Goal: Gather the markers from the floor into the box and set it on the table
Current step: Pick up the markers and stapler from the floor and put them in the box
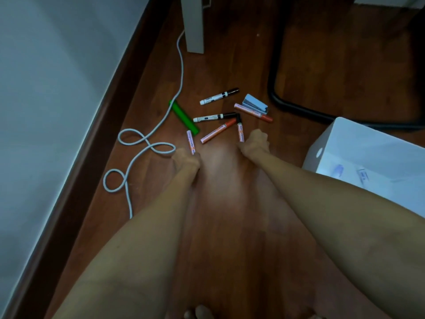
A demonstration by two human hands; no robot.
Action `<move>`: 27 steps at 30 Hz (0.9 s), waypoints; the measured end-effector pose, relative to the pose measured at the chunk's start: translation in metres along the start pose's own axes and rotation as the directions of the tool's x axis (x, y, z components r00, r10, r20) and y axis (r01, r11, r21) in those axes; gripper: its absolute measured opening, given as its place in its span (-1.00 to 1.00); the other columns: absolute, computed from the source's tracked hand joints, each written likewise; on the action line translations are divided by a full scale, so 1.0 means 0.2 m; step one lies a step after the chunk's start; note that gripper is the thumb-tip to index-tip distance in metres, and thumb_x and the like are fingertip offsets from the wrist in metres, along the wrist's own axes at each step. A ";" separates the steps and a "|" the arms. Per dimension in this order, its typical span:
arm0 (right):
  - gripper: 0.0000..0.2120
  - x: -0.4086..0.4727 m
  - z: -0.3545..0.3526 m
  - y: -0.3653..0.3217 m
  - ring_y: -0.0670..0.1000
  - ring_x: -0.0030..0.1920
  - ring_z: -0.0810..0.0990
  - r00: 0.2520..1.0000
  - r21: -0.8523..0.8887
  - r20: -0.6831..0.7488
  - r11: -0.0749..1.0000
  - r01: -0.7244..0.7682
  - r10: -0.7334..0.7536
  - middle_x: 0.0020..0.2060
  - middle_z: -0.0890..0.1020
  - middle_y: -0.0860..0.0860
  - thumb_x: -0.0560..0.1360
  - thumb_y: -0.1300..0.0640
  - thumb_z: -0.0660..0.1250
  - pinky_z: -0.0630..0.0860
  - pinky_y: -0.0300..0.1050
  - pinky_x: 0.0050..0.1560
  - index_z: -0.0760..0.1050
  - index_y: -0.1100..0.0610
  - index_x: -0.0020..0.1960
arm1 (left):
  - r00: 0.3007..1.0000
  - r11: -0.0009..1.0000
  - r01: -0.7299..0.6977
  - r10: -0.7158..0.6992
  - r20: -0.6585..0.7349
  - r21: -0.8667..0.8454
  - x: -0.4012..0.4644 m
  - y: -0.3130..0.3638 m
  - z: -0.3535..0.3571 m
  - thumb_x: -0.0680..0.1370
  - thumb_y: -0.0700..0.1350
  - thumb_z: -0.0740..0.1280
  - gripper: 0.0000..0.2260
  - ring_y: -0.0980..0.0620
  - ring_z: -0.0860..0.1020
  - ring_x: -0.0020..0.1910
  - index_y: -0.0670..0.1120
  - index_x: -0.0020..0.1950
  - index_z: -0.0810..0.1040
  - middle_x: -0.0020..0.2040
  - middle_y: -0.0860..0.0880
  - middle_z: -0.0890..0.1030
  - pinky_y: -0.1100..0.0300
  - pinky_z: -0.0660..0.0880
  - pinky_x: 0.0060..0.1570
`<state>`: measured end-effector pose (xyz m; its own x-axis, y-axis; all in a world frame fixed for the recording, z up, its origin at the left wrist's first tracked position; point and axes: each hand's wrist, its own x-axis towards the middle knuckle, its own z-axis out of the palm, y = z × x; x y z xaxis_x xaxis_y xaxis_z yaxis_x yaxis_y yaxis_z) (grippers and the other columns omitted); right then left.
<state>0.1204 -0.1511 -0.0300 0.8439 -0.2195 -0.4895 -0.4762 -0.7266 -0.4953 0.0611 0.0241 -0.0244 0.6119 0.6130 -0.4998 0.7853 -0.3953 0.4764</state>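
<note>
Several markers lie scattered on the wooden floor. My left hand (186,160) is shut on a pink-barrelled marker (190,142) that points away from me. A black-capped pink marker (240,129) is gripped at its near end by my right hand (254,143). Loose on the floor are two white markers with black caps (218,96) (215,117), a pink marker with an orange cap (218,131), another pink and orange marker (253,112) and a green marker (184,117). The white box (358,162) stands open at the right.
A white cable (147,143) loops over the floor at the left beside the dark skirting board and white wall. A white table leg (194,24) stands at the back. A black curved chair base (285,97) runs behind the box. A small grey-blue packet (254,102) lies among the markers.
</note>
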 end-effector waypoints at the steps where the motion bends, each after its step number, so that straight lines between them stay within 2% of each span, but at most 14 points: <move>1: -0.59 -0.01 -0.02 0.00 0.31 0.23 0.60 1.000 0.020 -0.004 1.000 0.000 0.000 0.24 0.57 0.25 0.45 0.06 0.45 0.56 0.00 0.15 0.55 0.23 0.22 | 1.000 1.000 -0.010 0.010 0.002 -0.019 -0.02 0.03 -0.01 0.52 -0.06 0.39 -0.67 -0.23 0.61 0.19 -0.27 0.15 0.65 0.16 -0.28 0.66 0.04 0.52 0.17; 5: -0.60 -0.12 -0.21 -0.03 0.31 0.17 0.63 0.999 0.067 -0.034 0.997 0.040 -0.037 0.18 0.60 0.25 0.42 0.02 0.46 0.59 0.02 0.10 0.58 0.23 0.17 | 0.985 0.985 -0.171 0.171 0.027 0.002 -0.17 0.22 -0.06 0.55 -0.07 0.36 -0.70 -0.24 0.64 0.11 -0.28 0.09 0.69 0.07 -0.31 0.69 0.00 0.52 0.09; 8: -0.59 -0.19 -0.44 -0.04 0.28 0.12 0.65 0.995 0.134 -0.080 0.988 0.075 -0.064 0.14 0.61 0.24 0.41 0.01 0.47 0.53 -0.09 -0.03 0.58 0.25 0.15 | 0.951 0.952 -0.307 0.307 0.035 -0.022 -0.33 0.46 -0.09 0.55 -0.07 0.37 -0.71 -0.22 0.65 0.07 -0.29 0.06 0.70 0.03 -0.29 0.70 0.01 0.51 0.06; 10: -0.61 -0.23 -0.62 -0.03 0.28 0.05 0.66 0.989 0.150 -0.128 0.984 0.093 -0.074 0.06 0.64 0.27 0.43 0.00 0.46 0.45 -0.10 -0.15 0.61 0.29 0.07 | 0.918 0.919 -0.389 0.392 0.052 -0.056 -0.45 0.63 -0.09 0.55 -0.08 0.37 -0.71 -0.23 0.65 0.10 -0.30 0.05 0.70 0.03 -0.30 0.70 -0.01 0.51 0.09; 12: -0.64 -0.28 -0.79 0.02 0.28 0.02 0.65 0.979 0.135 -0.184 0.985 0.112 -0.086 -0.02 0.67 0.28 0.46 0.00 0.44 0.45 -0.07 -0.17 0.65 0.30 0.04 | 0.884 0.888 -0.452 0.459 0.088 -0.088 -0.58 0.78 -0.06 0.53 -0.10 0.38 -0.73 -0.23 0.65 0.11 -0.29 0.03 0.71 0.02 -0.30 0.71 -0.02 0.54 0.14; 14: -0.69 -0.34 -0.92 0.08 0.29 0.01 0.63 0.964 0.139 -0.255 0.984 0.108 -0.070 -0.06 0.67 0.29 0.48 0.03 0.42 0.50 -0.04 -0.13 0.66 0.29 0.02 | 0.857 0.864 -0.482 0.499 0.126 -0.142 -0.71 0.90 -0.02 0.50 -0.11 0.42 -0.77 -0.21 0.68 0.06 -0.28 0.00 0.69 0.00 -0.28 0.72 -0.01 0.59 0.10; 17: -0.72 -0.43 -1.07 0.22 0.30 -0.05 0.62 0.943 0.188 -0.333 0.981 0.056 0.010 -0.11 0.67 0.29 0.51 0.06 0.42 0.40 -0.08 -0.21 0.65 0.32 -0.06 | 0.783 0.806 -0.572 0.592 0.190 -0.151 -0.93 1.01 0.07 0.49 -0.12 0.45 -0.79 -0.21 0.68 0.00 -0.28 -0.07 0.69 -0.05 -0.28 0.72 0.07 0.57 -0.03; 20: -0.70 -0.51 -1.14 0.40 0.31 -0.13 0.62 0.921 0.243 -0.375 0.970 -0.014 0.107 -0.19 0.65 0.28 0.50 0.06 0.44 0.38 -0.07 -0.22 0.65 0.34 -0.14 | 0.728 0.780 -0.609 0.623 0.286 -0.146 -1.11 1.04 0.19 0.49 -0.11 0.47 -0.80 -0.22 0.67 -0.03 -0.26 -0.08 0.69 -0.05 -0.24 0.72 0.15 0.49 -0.14; 24: -0.68 -0.63 -1.14 0.62 0.23 -0.27 0.57 0.902 0.288 -0.374 0.951 -0.108 0.216 -0.29 0.64 0.26 0.51 0.08 0.44 0.34 -0.10 -0.25 0.65 0.37 -0.18 | 0.666 0.755 -0.643 0.636 0.390 -0.132 -1.25 0.99 0.34 0.50 -0.10 0.46 -0.79 -0.18 0.65 0.03 -0.24 -0.01 0.64 0.03 -0.20 0.69 0.04 0.59 0.01; 27: -0.64 -0.70 -1.10 0.74 0.24 -0.30 0.55 0.889 0.317 -0.375 0.938 -0.144 0.264 -0.29 0.64 0.29 0.53 0.07 0.43 0.32 -0.11 -0.32 0.63 0.39 -0.22 | 0.619 0.740 -0.664 0.624 0.478 -0.106 -1.31 0.93 0.43 0.50 -0.09 0.47 -0.77 -0.18 0.64 -0.05 -0.27 -0.02 0.65 -0.04 -0.20 0.68 0.08 0.53 -0.09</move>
<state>-0.0131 -0.3721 0.1232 0.7171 -0.6309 -0.2960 -0.6464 -0.4434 -0.6210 0.0550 -0.2697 0.1326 0.9134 -0.1941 -0.3579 0.1651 -0.6269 0.7614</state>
